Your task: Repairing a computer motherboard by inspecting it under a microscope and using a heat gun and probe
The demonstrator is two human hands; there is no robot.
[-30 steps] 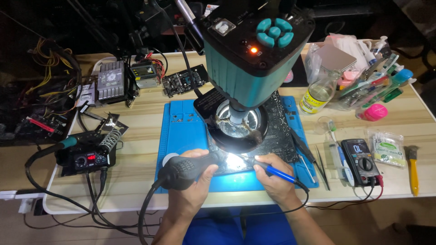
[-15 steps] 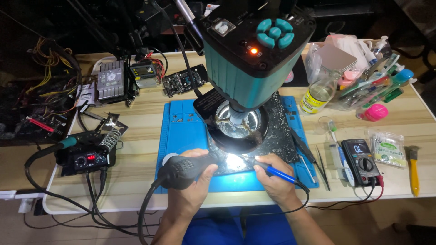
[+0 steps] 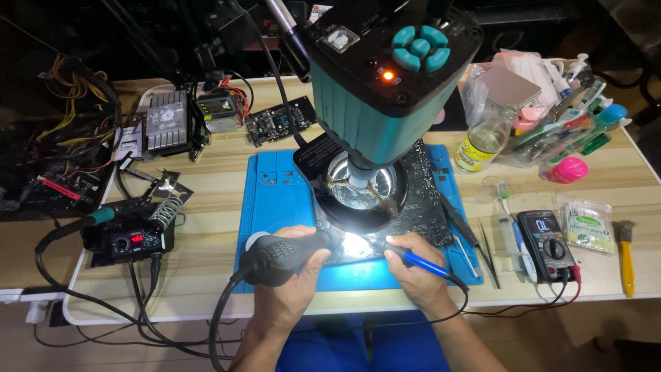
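The left hand [image 3: 292,275] was closed around the black handle of a hot-air tool [image 3: 282,253], whose nozzle end pointed toward the right hand and vanished into the glare. The right hand [image 3: 420,272] held a blue-handled soldering iron [image 3: 420,262] in a pen grip; its tip could not be made out in the overexposed spot between the two hands. Just beyond both hands lay a dark circuit board [image 3: 430,207] on a blue work mat [image 3: 275,200]; the board's centre was hidden by the teal-and-black microscope head [image 3: 385,76] and its ring light [image 3: 361,189], and the bright patch washed out the components near the fingertips. The hot-air tool's cable ran off below the left hand and was cut off at the frame's lower edge. Well to the left of the left hand stood a soldering station [image 3: 127,241] with a red display. To the right of the right hand lay tweezers [image 3: 490,251], then a multimeter [image 3: 547,244], then a yellow-handled brush [image 3: 625,255]. Farther beyond the right hand stood a clear bottle [image 3: 482,141] beside a bag of tools, its contents hard to distinguish.
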